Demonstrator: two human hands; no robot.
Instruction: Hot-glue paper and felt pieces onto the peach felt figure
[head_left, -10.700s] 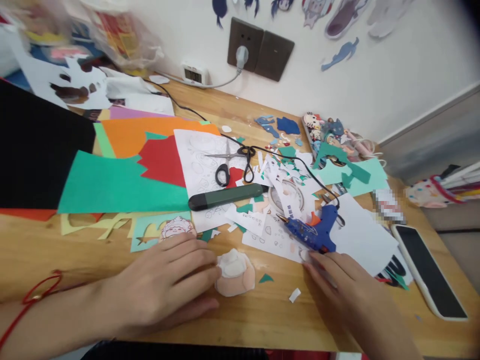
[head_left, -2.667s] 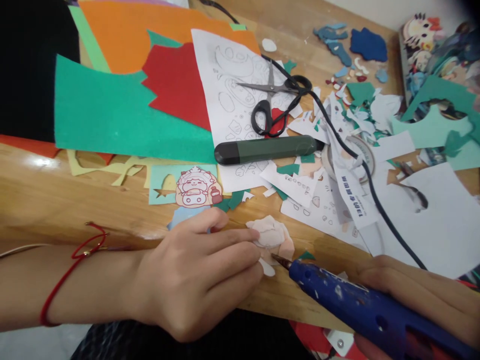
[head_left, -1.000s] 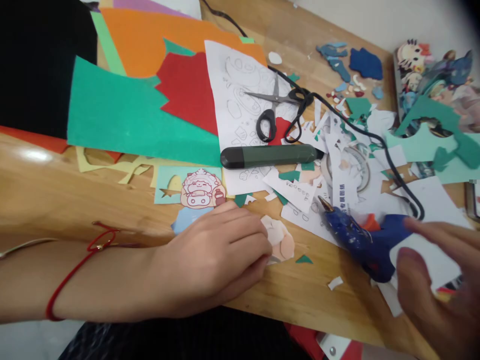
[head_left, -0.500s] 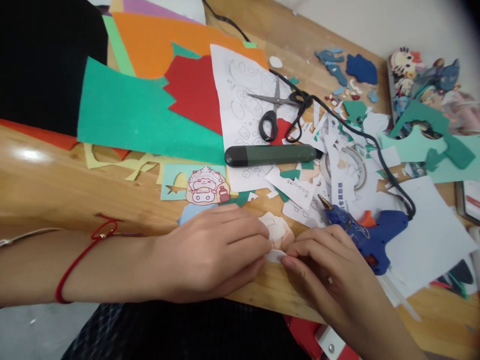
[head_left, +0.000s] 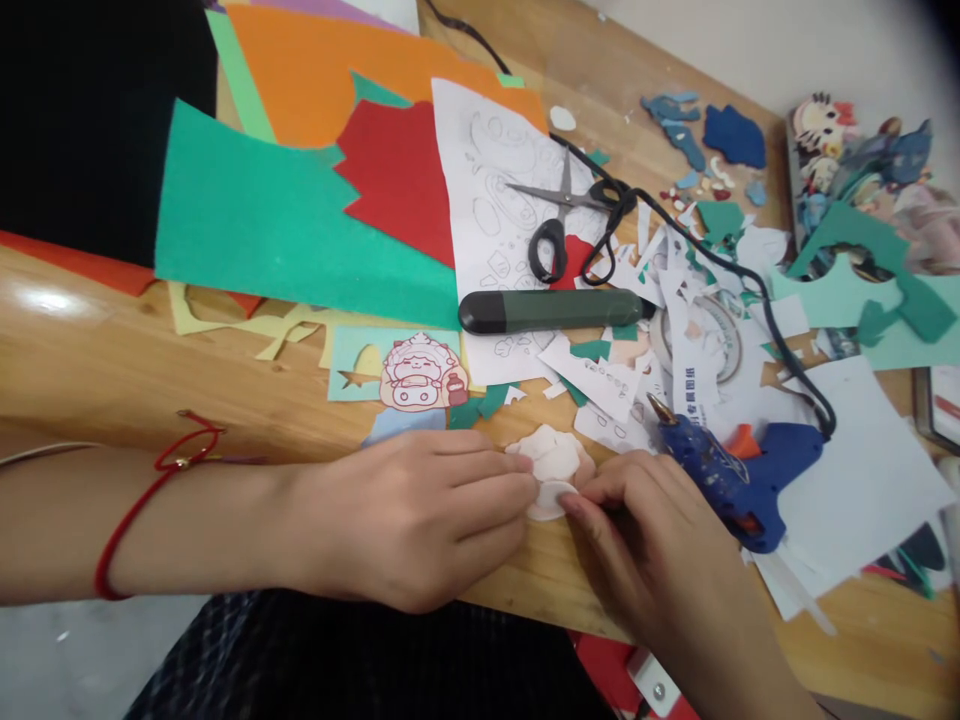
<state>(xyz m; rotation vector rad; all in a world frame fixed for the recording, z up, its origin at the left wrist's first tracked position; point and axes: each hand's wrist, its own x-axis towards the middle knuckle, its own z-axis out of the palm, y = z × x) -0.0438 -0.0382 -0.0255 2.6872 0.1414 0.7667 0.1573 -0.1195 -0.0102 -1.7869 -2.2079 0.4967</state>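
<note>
Near the table's front edge, my left hand [head_left: 420, 510] has its fingers closed at the left edge of a small white oval felt piece [head_left: 553, 500]. My right hand [head_left: 660, 540] pinches the same oval at its right edge between thumb and forefinger. Just behind the oval, and touching it, lies a scalloped white felt cutout [head_left: 553, 453] with a peach part showing at its right side. My fingers cover some of both pieces. A paper character cutout [head_left: 424, 372] lies beyond my left hand, over light teal and blue scraps.
A blue glue gun [head_left: 750, 470] lies right of my right hand, its cord running back. Behind are a dark green utility knife [head_left: 555, 310], scissors [head_left: 559, 205], a pattern sheet [head_left: 480, 150] and green felt [head_left: 300, 220]. Paper scraps [head_left: 622, 380] and a tape roll [head_left: 731, 345] crowd the right.
The white oval now lies flatter, with more of its face showing. My fingers have shifted slightly, uncovering more of the scalloped cutout. The whole view has moved a little.
</note>
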